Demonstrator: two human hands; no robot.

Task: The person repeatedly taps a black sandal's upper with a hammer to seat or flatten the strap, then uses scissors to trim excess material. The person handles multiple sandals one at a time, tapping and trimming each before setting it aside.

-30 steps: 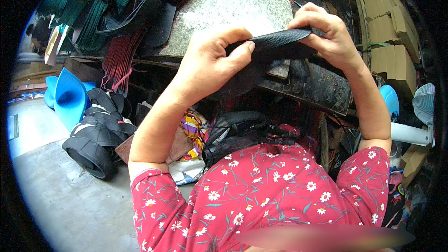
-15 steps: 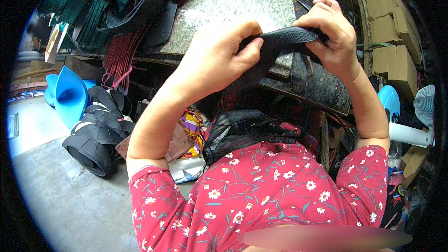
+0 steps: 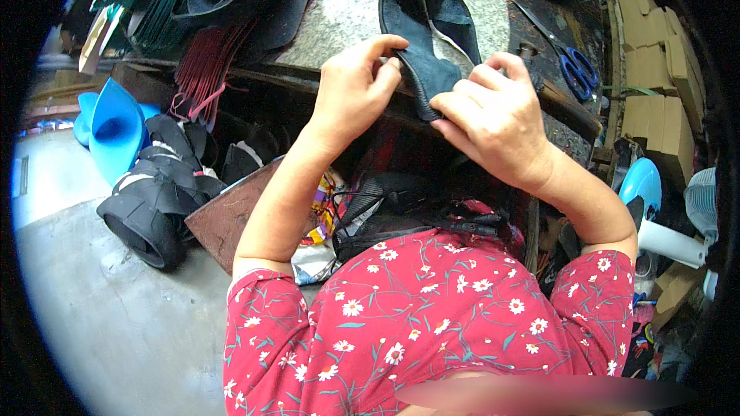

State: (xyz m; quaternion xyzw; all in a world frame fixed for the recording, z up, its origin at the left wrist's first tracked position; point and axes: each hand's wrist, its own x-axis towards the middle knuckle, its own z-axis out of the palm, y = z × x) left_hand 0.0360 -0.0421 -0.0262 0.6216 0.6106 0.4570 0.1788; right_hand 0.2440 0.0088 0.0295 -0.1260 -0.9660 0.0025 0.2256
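Note:
A black shoe upper (image 3: 433,71) is held up between both hands over the front edge of a bench, its dark lining facing me. A pale strip (image 3: 436,35) runs along the inside, with a rounded whitish tip at the far end. My left hand (image 3: 356,83) pinches the near left edge between thumb and fingers. On the near right side, the curled fingers of my right hand (image 3: 497,123) grip the ribbed or folded rim. The right fingers cover part of that edge. Behind the upper lies a round speckled stone slab (image 3: 339,19) on the bench.
Scissors (image 3: 576,71) with blue handles lie right of the slab. Bundles of red strips (image 3: 206,65) and green strips (image 3: 160,19) hang at the left. Black shoe uppers (image 3: 146,216) are stacked below, near a brown board (image 3: 231,212). Cardboard boxes (image 3: 655,69) and a fan (image 3: 701,200) stand right.
The upper has been turned so its inside and pale strip now show. My right hand has moved left and down, closer to my left hand. The scissors have come into sight.

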